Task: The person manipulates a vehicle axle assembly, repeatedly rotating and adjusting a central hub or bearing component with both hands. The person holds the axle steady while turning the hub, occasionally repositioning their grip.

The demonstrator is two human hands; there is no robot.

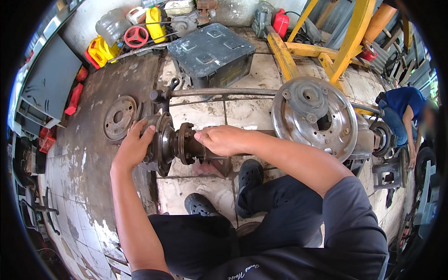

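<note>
Has a big yellow frame (352, 42) at upper right and a co-worker (406, 109) bent low, well off to the right. Faces the axle (198, 149) lying crosswise directly in front, partly blocked by a large round plate (335, 116). Has a black chest (210, 51) beyond, past a long rod (224, 92), and a loose disc (124, 125) left of the hub (164, 142). Lays left hand (133, 145) over the hub, right hand (225, 140) over the axle beside a bolted flange (185, 143); cannot tell how tightly either closes.
</note>
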